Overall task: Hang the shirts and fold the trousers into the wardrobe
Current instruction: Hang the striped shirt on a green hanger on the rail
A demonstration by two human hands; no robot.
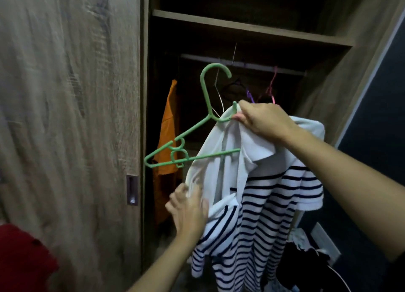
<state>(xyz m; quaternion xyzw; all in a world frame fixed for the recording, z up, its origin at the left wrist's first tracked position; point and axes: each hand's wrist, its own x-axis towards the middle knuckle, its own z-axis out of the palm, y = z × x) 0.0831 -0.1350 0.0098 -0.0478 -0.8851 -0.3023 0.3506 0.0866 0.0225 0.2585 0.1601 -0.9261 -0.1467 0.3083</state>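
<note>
Figure: the wearer's arms, head camera.
Left forearm and right forearm are bare from frame edge to left grip and right grip.

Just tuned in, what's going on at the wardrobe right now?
A person is fitting a white polo shirt with navy stripes onto a green plastic hanger. The right hand pinches the collar against the hanger, and the left hand holds the shirt's other shoulder, not yet over the hanger's bare arm. The shirt is not yet on the wardrobe rail; an orange garment hangs inside at the left.
</note>
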